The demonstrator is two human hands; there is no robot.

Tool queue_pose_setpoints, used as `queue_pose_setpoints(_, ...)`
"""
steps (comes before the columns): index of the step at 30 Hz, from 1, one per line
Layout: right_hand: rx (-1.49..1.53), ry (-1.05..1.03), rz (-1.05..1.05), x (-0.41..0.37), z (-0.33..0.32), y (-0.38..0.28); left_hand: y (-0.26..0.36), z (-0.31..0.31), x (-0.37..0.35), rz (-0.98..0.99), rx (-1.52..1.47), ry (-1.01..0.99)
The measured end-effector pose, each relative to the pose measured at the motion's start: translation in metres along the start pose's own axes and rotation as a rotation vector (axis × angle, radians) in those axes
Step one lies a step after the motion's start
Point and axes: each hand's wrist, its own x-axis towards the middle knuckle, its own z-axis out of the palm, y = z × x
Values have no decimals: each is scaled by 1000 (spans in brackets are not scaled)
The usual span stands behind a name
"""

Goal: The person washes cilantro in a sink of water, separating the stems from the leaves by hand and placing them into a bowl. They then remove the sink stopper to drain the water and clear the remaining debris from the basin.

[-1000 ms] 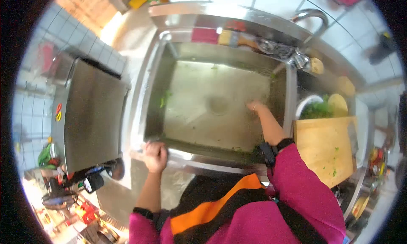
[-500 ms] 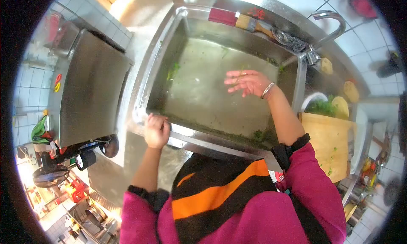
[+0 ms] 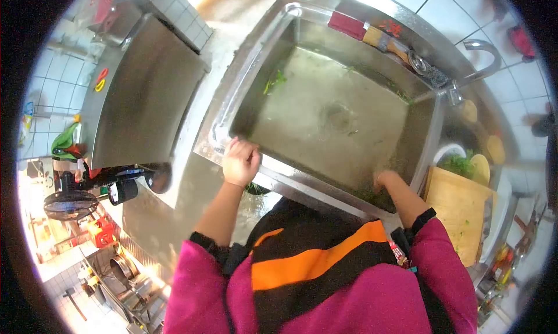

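A metal sink (image 3: 228, 116) holds murky water with bits of greens (image 3: 276, 82) floating near its left wall. My left hand (image 3: 241, 161) rests on the sink's near rim at the left corner, its fingers curled over the edge. At the near right side of the basin, my right hand (image 3: 385, 180) is lowered into the water beside dark green scraps; its fingers are submerged and blurred. Whether it holds anything cannot be seen. A round drain shape shows faintly under the water.
Right of the sink are a wooden cutting board (image 3: 456, 209) and a bowl of greens (image 3: 456, 162). A faucet (image 3: 485, 58) stands at the back right. A brush (image 3: 386, 42) and a red cloth (image 3: 347, 25) lie along the far rim. A metal cover (image 3: 145, 96) is at left.
My right hand has moved down and toward the near side of the basin, into the water. My left hand stays on the rim. The view has shifted, so the sink appears farther right.
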Motion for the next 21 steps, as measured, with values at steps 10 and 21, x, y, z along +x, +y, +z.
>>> queue_pose_setpoints(10, 1720, 51, -693, 21, -67, -70, -1, -1, -1, -18, 3, -69)
queue_pose_setpoints(21, 594, 605, 413, 37, -45, 27, -1, 1, 0, 10, -31, 26)
